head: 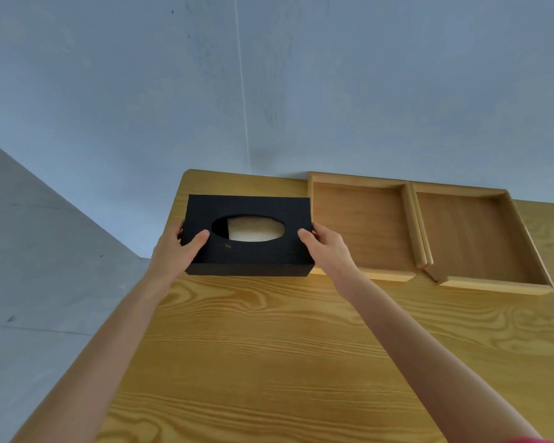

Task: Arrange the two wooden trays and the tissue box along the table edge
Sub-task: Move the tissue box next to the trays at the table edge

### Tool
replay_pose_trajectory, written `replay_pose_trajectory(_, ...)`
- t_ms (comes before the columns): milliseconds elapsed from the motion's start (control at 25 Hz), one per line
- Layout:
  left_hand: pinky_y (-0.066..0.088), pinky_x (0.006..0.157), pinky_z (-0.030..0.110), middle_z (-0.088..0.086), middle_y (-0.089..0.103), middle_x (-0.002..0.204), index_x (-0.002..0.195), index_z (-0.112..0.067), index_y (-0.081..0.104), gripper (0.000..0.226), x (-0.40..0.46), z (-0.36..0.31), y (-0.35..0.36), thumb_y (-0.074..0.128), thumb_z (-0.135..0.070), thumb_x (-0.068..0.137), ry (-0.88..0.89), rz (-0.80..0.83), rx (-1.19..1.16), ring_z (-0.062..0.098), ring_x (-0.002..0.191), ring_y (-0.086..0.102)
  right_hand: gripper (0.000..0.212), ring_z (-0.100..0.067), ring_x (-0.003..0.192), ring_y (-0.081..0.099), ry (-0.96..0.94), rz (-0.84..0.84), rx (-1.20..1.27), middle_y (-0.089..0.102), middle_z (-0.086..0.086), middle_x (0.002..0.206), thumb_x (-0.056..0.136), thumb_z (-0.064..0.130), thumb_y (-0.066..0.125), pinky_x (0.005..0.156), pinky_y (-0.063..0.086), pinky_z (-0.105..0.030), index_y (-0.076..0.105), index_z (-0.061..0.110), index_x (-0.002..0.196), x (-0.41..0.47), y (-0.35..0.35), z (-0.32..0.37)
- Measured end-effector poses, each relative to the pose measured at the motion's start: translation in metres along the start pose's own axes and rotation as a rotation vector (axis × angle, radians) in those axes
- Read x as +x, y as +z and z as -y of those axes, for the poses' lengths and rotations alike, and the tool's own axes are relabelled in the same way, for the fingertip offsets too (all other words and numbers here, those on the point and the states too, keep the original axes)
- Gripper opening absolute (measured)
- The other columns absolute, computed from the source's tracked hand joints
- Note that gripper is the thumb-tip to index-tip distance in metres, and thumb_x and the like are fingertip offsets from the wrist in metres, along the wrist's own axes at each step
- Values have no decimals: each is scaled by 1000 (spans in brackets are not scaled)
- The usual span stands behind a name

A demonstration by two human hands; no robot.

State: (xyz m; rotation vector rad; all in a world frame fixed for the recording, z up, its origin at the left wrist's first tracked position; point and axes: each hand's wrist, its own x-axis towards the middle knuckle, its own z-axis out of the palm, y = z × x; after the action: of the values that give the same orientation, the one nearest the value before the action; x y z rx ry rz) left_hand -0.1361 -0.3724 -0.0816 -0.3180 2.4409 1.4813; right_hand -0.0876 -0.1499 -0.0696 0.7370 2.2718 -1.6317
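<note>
Both hands, L (181, 251) & R (325, 249), grip clamped on black tissue box (248, 251) w/ oval opening

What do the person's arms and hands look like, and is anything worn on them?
Both forearms are bare: no sleeves, gloves, watch or rings show on the left hand or right hand. Only a sliver of red cloth shows at the frame's bottom right corner.

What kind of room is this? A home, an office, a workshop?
Hard to say for sure; it looks like a plain indoor room, perhaps an office or studio. A pine-grained wooden table stands against a bare grey wall, with a grey floor beside it. Only a black tissue box and two wooden trays are on it.
</note>
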Motion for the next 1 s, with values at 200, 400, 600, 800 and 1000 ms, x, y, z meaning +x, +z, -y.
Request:
replay_pose_trajectory(200, 36, 90, 28, 9, 47, 137, 135, -15, 36, 49, 26, 12, 0, 52, -25, 90, -36, 19, -36, 20, 119, 46, 41, -16, 113, 50, 20, 69, 26, 56, -1, 128, 94, 33, 45, 88, 41, -29, 44, 18, 132, 32, 18, 2)
replay_pose_trajectory(400, 43, 101, 43, 7, 51, 133, 135, -18, 36, 53, 43, 30, 3, 56, -26, 86, -63, 35, -13, 25, 119, 49, 43, -14, 113, 50, 47, 110, 42, 56, 0, 128, 94, 35, 46, 90, 39, -27, 43, 17, 132, 46, 29, -7)
replay_pose_trajectory(600, 34, 105, 39, 6, 40, 143, 140, -18, 25, 60, 38, 30, 6, 55, -25, 87, 42, 24, 63, 25, 131, 37, 50, -19, 129, 40, -69, 98, -92, 46, 0, 137, 95, 30, 45, 101, 37, -31, 29, 17, 140, 42, 27, -11)
replay_pose_trajectory(800, 3, 114, 46, 8, 8, 156, 144, -17, 7, 87, 18, 43, 15, 53, -52, 78, 448, -17, 828, 29, 143, 3, 68, -24, 143, 12, -625, -92, -790, 17, -11, 154, 88, 28, 58, 114, 14, -42, 22, 13, 143, 28, 27, -34)
replay_pose_trajectory(1000, 19, 108, 54, 17, 30, 149, 139, -11, 26, 87, 19, 58, 28, 57, -55, 71, 527, -25, 997, 39, 138, 21, 71, -31, 133, 37, -730, -159, -1066, 42, -16, 143, 73, 28, 76, 106, 29, -51, 44, 9, 132, 36, 36, -54)
